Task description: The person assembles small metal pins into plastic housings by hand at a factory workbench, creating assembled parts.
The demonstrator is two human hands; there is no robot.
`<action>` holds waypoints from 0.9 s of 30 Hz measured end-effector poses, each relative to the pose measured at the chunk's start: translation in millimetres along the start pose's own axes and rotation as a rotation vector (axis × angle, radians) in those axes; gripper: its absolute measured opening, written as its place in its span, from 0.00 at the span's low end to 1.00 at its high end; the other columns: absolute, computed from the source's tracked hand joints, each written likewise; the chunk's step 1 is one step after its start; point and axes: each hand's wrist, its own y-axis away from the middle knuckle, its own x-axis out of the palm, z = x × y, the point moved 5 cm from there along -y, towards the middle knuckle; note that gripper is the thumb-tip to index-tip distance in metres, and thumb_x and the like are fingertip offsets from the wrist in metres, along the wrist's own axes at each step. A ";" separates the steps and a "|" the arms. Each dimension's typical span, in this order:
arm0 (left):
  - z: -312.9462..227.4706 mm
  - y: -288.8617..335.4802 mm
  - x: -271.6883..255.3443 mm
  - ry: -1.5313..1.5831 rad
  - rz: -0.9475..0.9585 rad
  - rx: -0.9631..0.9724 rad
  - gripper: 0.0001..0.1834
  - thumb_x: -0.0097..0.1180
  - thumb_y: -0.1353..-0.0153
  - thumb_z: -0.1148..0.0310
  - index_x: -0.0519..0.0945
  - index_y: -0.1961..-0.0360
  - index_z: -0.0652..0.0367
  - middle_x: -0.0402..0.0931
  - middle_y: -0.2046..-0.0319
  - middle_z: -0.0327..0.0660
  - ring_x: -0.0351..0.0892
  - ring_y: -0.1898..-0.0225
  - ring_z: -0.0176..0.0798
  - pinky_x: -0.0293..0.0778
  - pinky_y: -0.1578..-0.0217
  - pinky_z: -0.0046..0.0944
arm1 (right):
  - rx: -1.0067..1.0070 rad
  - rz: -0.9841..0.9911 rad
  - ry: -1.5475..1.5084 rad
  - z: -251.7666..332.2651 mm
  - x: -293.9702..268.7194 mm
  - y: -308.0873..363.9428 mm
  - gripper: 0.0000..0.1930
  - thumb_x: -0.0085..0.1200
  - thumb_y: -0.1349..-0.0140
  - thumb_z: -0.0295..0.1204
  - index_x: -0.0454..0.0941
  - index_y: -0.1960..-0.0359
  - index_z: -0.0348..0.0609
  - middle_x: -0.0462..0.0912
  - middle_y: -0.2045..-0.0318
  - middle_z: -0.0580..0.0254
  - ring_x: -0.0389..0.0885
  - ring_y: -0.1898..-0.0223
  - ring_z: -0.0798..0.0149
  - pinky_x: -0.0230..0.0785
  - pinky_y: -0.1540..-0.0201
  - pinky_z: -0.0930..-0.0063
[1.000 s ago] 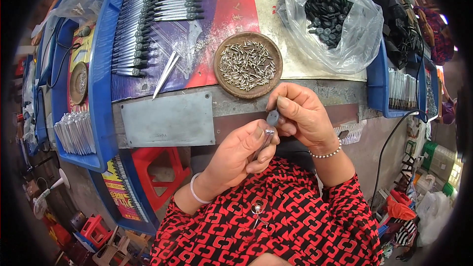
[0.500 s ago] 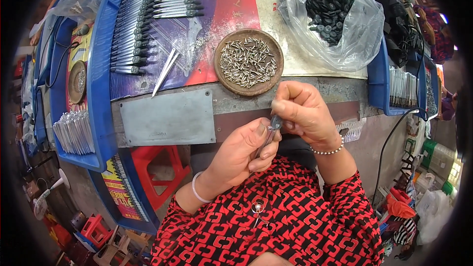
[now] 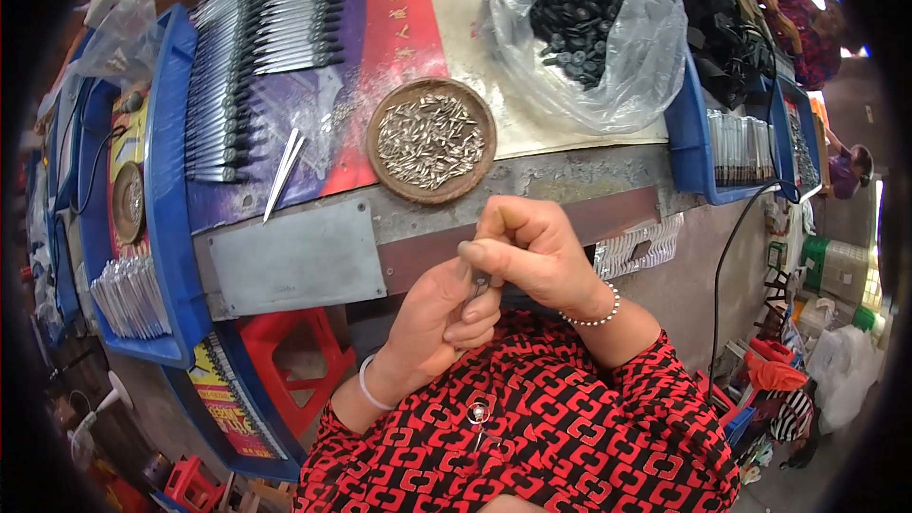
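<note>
My left hand (image 3: pixel 443 312) holds a slim metal piece (image 3: pixel 478 281) upright, its dark end pinched between thumb and fingers. Closed over that same end is my right hand (image 3: pixel 535 252), with thumb and forefinger pressed together; a small part may be in this pinch, but the fingers hide it. Just beyond my hands stands a round brown bowl (image 3: pixel 427 197), filled with small silver pins (image 3: pixel 432 142). Two slender pointed metal pieces (image 3: pixel 283 174) lie left of the bowl, near a grey metal plate (image 3: pixel 296 258) on the table edge.
Rows of silver pointed pieces with dark ends (image 3: pixel 218 95) lie at the back left. A clear plastic bag (image 3: pixel 617 109) holds small dark oval parts. Blue trays (image 3: pixel 176 180) flank the table on both sides. A red stool (image 3: pixel 290 351) stands below. Another person (image 3: pixel 803 38) is at far right.
My right fingers have come down onto the dark end of the metal piece, covering most of it. The whole view has shifted, so the table things appear further left.
</note>
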 end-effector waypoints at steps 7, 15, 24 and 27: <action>3.3 0.3 2.5 0.084 0.069 0.024 0.18 0.42 0.33 0.54 0.69 0.60 0.60 0.64 0.80 0.31 0.55 0.86 0.22 0.51 0.85 0.23 | 0.005 0.036 -0.071 10.0 3.6 -2.3 0.12 0.55 0.38 0.29 0.70 0.76 0.37 0.80 0.77 0.65 0.76 0.75 0.79 0.70 0.76 0.85; 5.2 1.2 -2.8 0.170 0.080 0.044 0.18 0.43 0.33 0.53 0.68 0.62 0.59 0.64 0.79 0.30 0.56 0.86 0.22 0.53 0.85 0.24 | 0.024 0.022 -0.083 5.7 7.5 -6.9 0.11 0.54 0.38 0.29 0.70 0.76 0.37 0.80 0.77 0.64 0.76 0.74 0.78 0.70 0.76 0.85; -2.3 -3.4 -4.5 0.190 0.081 0.071 0.17 0.46 0.35 0.52 0.68 0.61 0.56 0.62 0.79 0.31 0.56 0.86 0.22 0.53 0.84 0.24 | 0.088 0.054 -0.073 7.5 4.3 -22.7 0.12 0.55 0.38 0.31 0.71 0.76 0.39 0.78 0.78 0.68 0.73 0.77 0.82 0.66 0.78 0.87; -10.9 -6.0 1.5 0.146 0.087 0.084 0.17 0.46 0.34 0.52 0.68 0.61 0.56 0.62 0.79 0.31 0.56 0.86 0.22 0.53 0.84 0.24 | 0.080 0.064 -0.050 17.0 7.5 -29.0 0.11 0.55 0.39 0.30 0.70 0.77 0.40 0.76 0.80 0.71 0.70 0.79 0.82 0.63 0.79 0.87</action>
